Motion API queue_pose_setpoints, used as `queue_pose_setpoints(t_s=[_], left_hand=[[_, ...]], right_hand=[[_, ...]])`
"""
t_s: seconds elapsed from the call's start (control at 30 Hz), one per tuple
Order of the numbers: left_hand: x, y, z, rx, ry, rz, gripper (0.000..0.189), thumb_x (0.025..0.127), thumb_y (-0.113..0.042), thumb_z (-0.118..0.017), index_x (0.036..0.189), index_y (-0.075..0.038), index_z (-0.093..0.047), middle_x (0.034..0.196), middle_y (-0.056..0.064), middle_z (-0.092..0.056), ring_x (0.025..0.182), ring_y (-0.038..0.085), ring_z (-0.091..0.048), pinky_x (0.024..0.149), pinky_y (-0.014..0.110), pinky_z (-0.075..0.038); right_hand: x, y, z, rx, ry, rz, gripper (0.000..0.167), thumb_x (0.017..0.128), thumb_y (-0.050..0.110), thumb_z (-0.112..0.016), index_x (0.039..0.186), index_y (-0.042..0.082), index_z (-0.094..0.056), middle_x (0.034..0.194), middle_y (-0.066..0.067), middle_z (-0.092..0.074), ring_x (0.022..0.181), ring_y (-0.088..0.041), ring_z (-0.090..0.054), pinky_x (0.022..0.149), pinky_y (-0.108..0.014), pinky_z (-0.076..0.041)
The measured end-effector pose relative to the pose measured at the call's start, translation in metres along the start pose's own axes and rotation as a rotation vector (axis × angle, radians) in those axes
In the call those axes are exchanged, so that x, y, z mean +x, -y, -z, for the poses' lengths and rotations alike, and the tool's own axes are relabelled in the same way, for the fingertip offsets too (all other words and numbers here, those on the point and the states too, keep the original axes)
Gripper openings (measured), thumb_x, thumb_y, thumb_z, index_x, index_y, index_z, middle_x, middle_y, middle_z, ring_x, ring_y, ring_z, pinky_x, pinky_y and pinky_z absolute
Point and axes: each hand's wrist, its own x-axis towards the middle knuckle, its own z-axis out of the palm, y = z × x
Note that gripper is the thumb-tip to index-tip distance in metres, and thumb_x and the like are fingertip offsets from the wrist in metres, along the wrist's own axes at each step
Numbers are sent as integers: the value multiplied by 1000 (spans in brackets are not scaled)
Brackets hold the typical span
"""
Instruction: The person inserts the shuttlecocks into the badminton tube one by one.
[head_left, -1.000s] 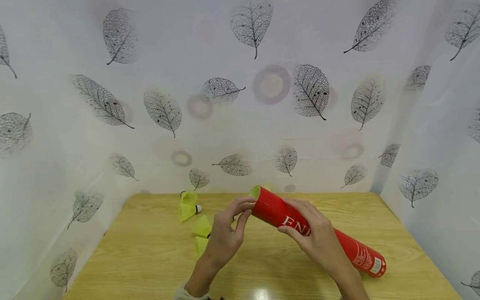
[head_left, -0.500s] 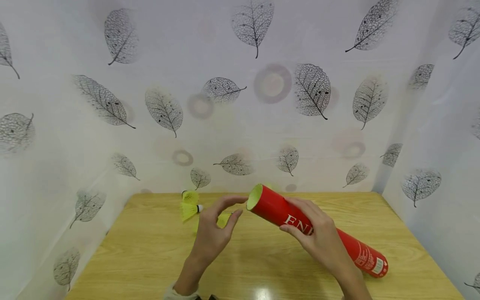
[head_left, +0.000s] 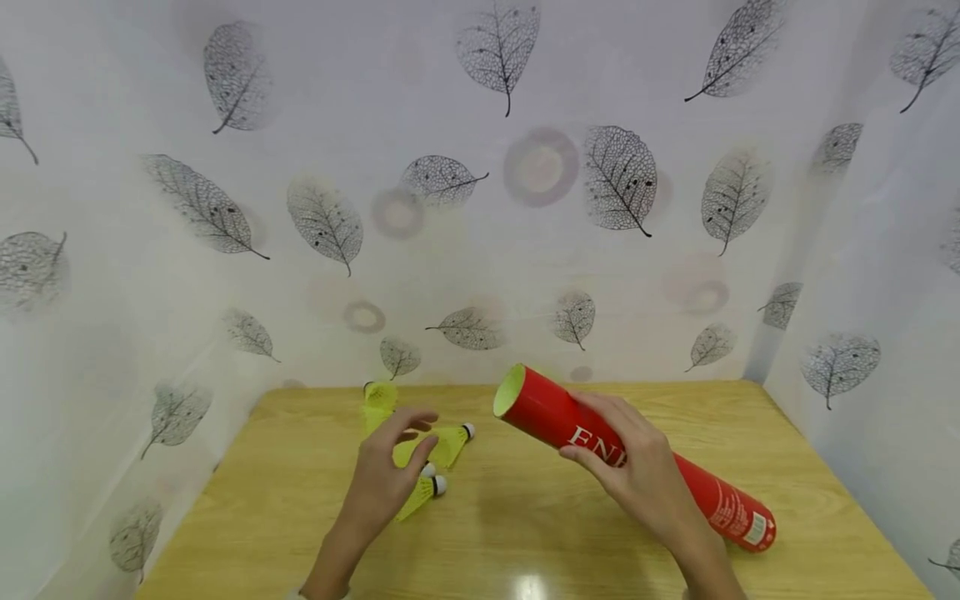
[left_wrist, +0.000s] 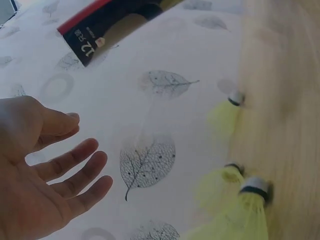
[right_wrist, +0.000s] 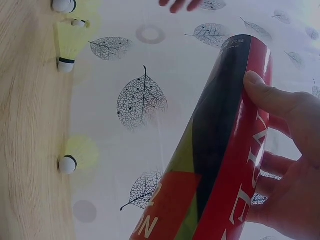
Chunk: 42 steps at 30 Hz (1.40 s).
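Note:
My right hand point(head_left: 637, 467) grips a red shuttlecock tube point(head_left: 551, 412) with white lettering. The tube is tilted, its open pale-green mouth up to the left and its bottom end low on the right. In the right wrist view the thumb lies along the tube's black and red side. My left hand point(head_left: 382, 467) is apart from the tube, holding nothing, its fingers loosely bent. It overlaps several yellow shuttlecocks in the head view and partly hides them. One shuttlecock point(head_left: 453, 443) with a white cork lies just right of its fingertips, another point(head_left: 422, 496) below them.
A further shuttlecock point(head_left: 380, 395) lies at the back left of the wooden table point(head_left: 570, 533). In the right wrist view a lone shuttlecock point(right_wrist: 75, 157) lies on the table beyond the tube. Leaf-patterned curtain point(head_left: 465, 258) encloses the back and both sides.
My left hand has gone from the tube's mouth leftward and down to the shuttlecocks, its fingers coming away from the rim. The right hand and tube have hardly moved.

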Motion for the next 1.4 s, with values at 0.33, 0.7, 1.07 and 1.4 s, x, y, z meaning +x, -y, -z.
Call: queue_pose_setpoints(t_s=[0.33, 0.7, 1.07, 1.4], left_hand=[[-22, 26, 16, 177, 77, 207, 33, 90, 1, -77, 119, -13, -69, 107, 1, -68, 95, 20, -66, 80, 45, -61], [-25, 41, 22, 185, 303, 421, 23, 95, -8, -73, 118, -7, -68, 87, -1, -62, 77, 11, -61, 67, 26, -56], [-33, 53, 17, 148, 375, 449, 30, 96, -23, -75, 118, -5, -66, 84, 0, -71, 77, 17, -67, 67, 36, -59], [-35, 55, 13, 135, 350, 440, 17, 90, -10, -79, 105, -6, -73, 86, 3, -68, 77, 17, -66, 64, 32, -59]], right_hand=[[-1, 1, 0, 0, 17, -17, 69, 83, 29, -88, 144, 32, -57, 138, 7, -62, 112, -16, -64, 82, -42, -61], [-2, -1, 0, -9, 14, -19, 67, 83, 28, -88, 144, 23, -59, 138, 6, -62, 112, -17, -64, 82, -43, -61], [-1, 0, 1, -11, 19, -29, 68, 84, 31, -87, 145, 30, -57, 138, 6, -62, 112, -17, -64, 82, -43, -61], [0, 0, -2, 1, 22, -20, 69, 84, 29, -88, 145, 33, -56, 138, 6, -62, 112, -18, -64, 82, -44, -61]])
